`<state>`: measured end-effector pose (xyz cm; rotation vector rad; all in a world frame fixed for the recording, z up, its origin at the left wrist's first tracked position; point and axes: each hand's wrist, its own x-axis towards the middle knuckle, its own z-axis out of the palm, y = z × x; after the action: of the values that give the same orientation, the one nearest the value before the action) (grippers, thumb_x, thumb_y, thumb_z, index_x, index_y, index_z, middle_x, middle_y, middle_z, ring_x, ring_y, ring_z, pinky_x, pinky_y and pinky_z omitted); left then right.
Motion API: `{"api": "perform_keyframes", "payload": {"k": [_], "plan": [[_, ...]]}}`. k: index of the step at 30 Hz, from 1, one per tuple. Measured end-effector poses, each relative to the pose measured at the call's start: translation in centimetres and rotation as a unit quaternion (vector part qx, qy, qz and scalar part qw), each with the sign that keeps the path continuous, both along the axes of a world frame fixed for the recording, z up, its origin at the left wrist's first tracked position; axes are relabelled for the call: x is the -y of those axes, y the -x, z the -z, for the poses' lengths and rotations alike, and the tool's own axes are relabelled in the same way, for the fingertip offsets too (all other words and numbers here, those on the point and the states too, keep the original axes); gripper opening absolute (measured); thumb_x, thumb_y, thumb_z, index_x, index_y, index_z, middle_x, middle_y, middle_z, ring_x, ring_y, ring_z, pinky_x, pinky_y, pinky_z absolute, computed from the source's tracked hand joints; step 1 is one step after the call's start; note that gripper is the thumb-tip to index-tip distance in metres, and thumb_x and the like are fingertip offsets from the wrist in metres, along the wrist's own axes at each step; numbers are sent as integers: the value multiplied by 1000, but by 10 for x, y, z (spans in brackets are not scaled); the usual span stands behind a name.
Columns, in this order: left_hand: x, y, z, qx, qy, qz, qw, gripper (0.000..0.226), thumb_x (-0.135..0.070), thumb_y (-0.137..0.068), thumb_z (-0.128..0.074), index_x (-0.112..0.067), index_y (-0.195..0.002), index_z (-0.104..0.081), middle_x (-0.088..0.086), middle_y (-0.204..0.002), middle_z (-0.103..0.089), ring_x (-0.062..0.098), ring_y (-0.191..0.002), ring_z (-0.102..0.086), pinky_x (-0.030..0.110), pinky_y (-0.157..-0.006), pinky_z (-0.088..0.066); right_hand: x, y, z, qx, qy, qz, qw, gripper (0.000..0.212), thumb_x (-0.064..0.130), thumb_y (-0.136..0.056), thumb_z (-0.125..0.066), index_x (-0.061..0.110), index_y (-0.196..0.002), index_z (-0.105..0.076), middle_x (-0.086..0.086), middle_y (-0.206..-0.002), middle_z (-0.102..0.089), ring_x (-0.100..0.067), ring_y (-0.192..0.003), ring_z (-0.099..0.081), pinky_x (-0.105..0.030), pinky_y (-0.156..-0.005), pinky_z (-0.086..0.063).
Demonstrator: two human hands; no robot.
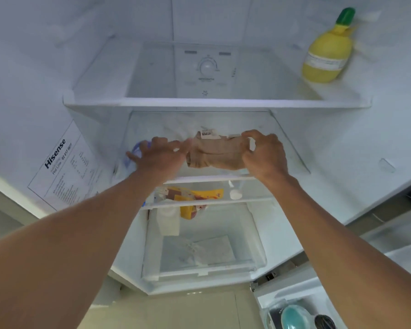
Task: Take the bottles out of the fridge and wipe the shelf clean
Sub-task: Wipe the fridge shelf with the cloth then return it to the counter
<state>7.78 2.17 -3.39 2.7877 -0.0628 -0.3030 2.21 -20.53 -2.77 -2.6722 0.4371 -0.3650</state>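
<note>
Nearest the camera, below the fridge's open front, a clear crisper drawer (pixel 203 257) sits pulled into view with little in it, and just above it a low shelf carries a yellow carton (pixel 195 203) and a white plastic jug (pixel 167 220). Farther in, both bare forearms reach onto the middle glass shelf (pixel 287 148). The right hand (pixel 263 154) grips the right end of a folded beige cloth (pixel 215 150), fingers curled over its top edge; a small tag shows on the cloth. The left hand (pixel 158 154) lies spread and open, its fingertips just touching the cloth's left end, not clenched on anything. Behind that hand's left edge a blurred clear bottle with a blue ring (pixel 134 154) stands on the same shelf against the left wall; I cannot tell its shape beyond that. Farthest, on the top shelf (pixel 214 102) at the right, a yellow lemon-juice bottle (pixel 326 49) with a green cap stands upright near the wall.

The cloth appears about to sweep the middle shelf while bottles remain inside. The likely trouble: a leftward pass or the left wrist could knock the blue-ringed bottle over, since it sits right beside the hand. The lemon bottle is also not yet taken out, so the top shelf cannot be wiped fully.
</note>
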Motion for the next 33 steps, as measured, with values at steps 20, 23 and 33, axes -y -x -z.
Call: {"api": "perform_keyframes", "payload": {"k": [20,23,33], "plan": [[-9,91,-65,-21,407,-76,910,45,-39,-79,-86,-27,-110,-56,10,-98,-72,27,-89,-71,40,-85,-59,-44,82,-49,84,-378,-93,917,30,14,-85,-64,31,-105,-79,17,-108,-76,-9,-104,-70,-30,-90,-58],[-45,134,-93,-27,439,-46,897,47,-34,-81,-85,-36,-118,-56,10,-89,-72,26,-79,-71,40,-78,-61,-73,127,-84,93,-375,-104,917,30,12,-86,-67,30,-106,-79,16,-110,-75,-5,-102,-69,-22,-85,-55],[-238,297,-218,-18,460,35,887,34,-24,-93,-75,-34,-125,-69,-1,-120,-67,21,-107,-67,40,-87,-63,-240,268,-220,108,-383,-176,900,33,7,-85,-71,31,-107,-79,13,-110,-75,-10,-97,-73,-21,-70,-59]]}}
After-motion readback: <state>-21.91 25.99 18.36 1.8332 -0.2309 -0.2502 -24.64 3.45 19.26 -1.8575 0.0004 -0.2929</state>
